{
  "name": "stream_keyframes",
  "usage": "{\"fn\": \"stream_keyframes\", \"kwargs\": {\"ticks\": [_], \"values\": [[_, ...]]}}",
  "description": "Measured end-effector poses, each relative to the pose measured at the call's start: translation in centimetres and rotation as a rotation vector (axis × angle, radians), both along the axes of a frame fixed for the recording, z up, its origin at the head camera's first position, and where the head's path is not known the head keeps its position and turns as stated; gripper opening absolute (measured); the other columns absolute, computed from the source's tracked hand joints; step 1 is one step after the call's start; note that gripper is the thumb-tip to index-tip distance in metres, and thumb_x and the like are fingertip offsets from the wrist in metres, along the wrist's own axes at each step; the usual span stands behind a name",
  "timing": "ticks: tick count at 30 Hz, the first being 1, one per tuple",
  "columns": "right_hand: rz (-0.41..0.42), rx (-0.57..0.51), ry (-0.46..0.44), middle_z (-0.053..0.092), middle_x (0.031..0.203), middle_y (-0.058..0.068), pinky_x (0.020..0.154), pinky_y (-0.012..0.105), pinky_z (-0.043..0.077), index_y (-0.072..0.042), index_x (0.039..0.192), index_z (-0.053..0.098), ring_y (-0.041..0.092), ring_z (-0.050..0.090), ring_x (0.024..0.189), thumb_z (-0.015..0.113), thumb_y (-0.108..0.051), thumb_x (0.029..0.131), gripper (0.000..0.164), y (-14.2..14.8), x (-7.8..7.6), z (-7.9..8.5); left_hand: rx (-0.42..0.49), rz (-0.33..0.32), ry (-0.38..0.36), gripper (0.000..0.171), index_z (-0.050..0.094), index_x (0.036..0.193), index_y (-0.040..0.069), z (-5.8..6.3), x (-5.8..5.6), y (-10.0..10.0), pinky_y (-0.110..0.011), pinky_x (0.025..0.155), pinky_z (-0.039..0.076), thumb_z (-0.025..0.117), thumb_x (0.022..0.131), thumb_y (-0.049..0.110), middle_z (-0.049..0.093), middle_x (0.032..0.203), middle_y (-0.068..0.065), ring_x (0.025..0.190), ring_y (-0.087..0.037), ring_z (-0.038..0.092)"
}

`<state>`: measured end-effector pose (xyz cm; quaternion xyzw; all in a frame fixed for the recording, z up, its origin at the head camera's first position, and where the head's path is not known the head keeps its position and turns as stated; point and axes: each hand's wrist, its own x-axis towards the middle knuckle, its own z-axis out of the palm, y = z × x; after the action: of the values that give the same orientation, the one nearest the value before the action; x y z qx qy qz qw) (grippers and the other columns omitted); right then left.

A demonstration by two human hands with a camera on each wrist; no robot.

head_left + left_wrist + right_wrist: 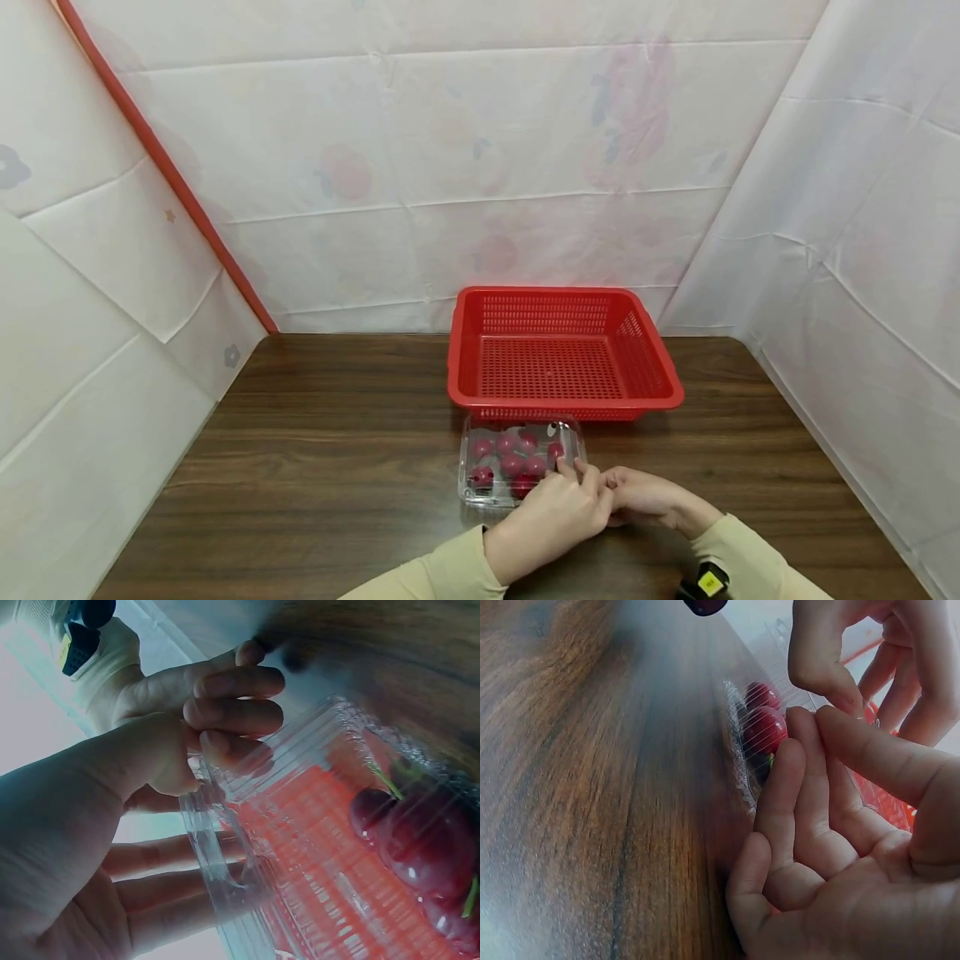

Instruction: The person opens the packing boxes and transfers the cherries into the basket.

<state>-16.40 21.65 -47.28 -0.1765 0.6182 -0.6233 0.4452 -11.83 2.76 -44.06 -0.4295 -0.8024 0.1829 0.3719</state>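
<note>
A clear plastic clamshell box [487, 502] with several dark red cherries [512, 465] inside sits on the table. My left hand [558, 510] reaches over its right front corner, and in the left wrist view the thumb and fingers pinch the box's rim [214, 862]. From the right, my right hand [652, 497] holds the same edge between thumb and fingertips, seen close up in the right wrist view. Both hands meet at this corner, fingertips side by side. Green stems show on the cherries [427, 840] through the plastic. The hands hide part of the box's right side.
A red perforated plastic basket [566, 404] stands directly behind the box. The dark wooden table [300, 467] is enclosed by pale printed sheets [420, 167] at the back and sides. A red pole [165, 162] leans along the left back corner.
</note>
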Motion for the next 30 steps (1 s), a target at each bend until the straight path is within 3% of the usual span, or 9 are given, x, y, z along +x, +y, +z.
{"fn": "stream_keyframes", "kwargs": {"ticks": [5,7,12,16,22,30], "values": [[-0.016,0.024,0.002,0.055,0.075,-0.015,0.064,0.017,0.041,-0.022,0.074,0.058,-0.001,0.048,0.069,0.055,-0.004,0.084,0.021,-0.3,0.4,0.3,0.027,-0.012,-0.021,0.027,0.066,0.099,0.022,-0.1,0.2,-0.7,-0.024,0.050,0.050,0.039,0.099,0.023,0.066,0.095,-0.002,0.077,-0.018,0.068],[-0.022,0.035,0.013,0.057,0.074,-0.014,0.064,0.016,0.042,-0.022,0.074,0.058,-0.001,0.050,0.069,0.056,-0.004,0.084,0.020,-0.3,0.6,0.4,0.030,-0.010,-0.042,0.023,0.065,0.102,0.022,0.0,0.3,-1.1,-0.024,0.053,0.051,0.042,0.098,0.029,0.065,0.098,0.000,0.082,-0.018,0.068],[-0.031,0.059,0.038,0.066,0.082,-0.009,0.067,0.017,0.047,-0.016,0.087,0.065,0.002,0.058,0.076,0.057,-0.006,0.085,0.013,-0.2,0.9,0.8,0.064,-0.031,-0.106,0.024,0.061,0.104,0.021,0.1,0.2,-2.1,-0.025,0.061,0.052,0.053,0.093,0.041,0.066,0.107,0.000,0.092,-0.016,0.066],[-0.036,0.074,0.066,0.066,0.089,-0.005,0.072,0.022,0.050,-0.011,0.098,0.065,0.006,0.060,0.082,0.056,-0.012,0.091,0.012,-0.1,1.1,1.0,0.109,-0.071,-0.134,0.020,0.061,0.107,0.019,0.0,0.1,-2.9,-0.026,0.069,0.053,0.054,0.094,0.032,0.066,0.112,0.000,0.097,-0.015,0.065],[-0.070,0.099,0.054,0.067,0.090,-0.004,0.075,0.026,0.051,-0.013,0.091,0.061,0.008,0.061,0.083,0.058,-0.019,0.093,0.007,-0.1,1.2,1.1,0.150,-0.096,-0.162,0.020,0.061,0.107,0.019,0.2,0.3,-4.4,-0.026,0.071,0.053,0.045,0.095,0.017,0.065,0.111,0.001,0.097,-0.014,0.063],[-0.095,0.120,0.029,0.068,0.089,-0.003,0.074,0.027,0.050,-0.015,0.090,0.061,0.009,0.062,0.083,0.056,-0.022,0.095,0.010,0.2,1.4,1.0,0.152,-0.134,-0.163,0.038,0.063,0.109,0.019,0.3,0.5,-6.1,-0.028,0.069,0.052,0.027,0.100,0.011,0.065,0.110,0.001,0.095,-0.015,0.064]]}}
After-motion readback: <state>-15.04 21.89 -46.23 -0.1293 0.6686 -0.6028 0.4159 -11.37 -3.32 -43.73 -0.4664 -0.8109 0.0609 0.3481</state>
